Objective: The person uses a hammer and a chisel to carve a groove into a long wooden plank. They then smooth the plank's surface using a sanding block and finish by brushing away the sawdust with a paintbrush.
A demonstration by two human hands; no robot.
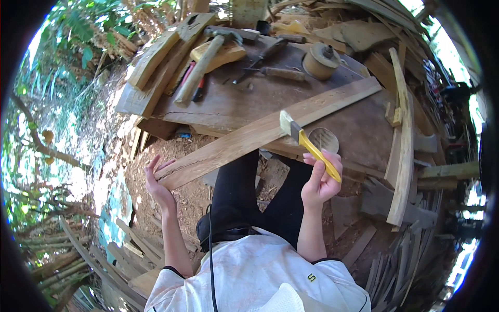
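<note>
A long, flat wooden plank [234,140] slants from lower left to upper right, its far part over the work table. At its near end my left hand [159,184] grips the plank by its edges. My right hand [323,179] is closed round the yellow handle of a paintbrush [306,143]. The brush's pale bristles point up and left, at the plank's middle; whether they touch the wood I cannot tell. Just beyond the right hand, a round wooden piece [323,140] lies near the table's front edge.
On the work table [218,112] lie a hammer [200,67], chisel-like tools [280,74] and a round wooden pot-like object [320,61]. Thick boards [169,67] rest at the left. Long offcuts [401,156] lean at the right, and scraps cover the ground.
</note>
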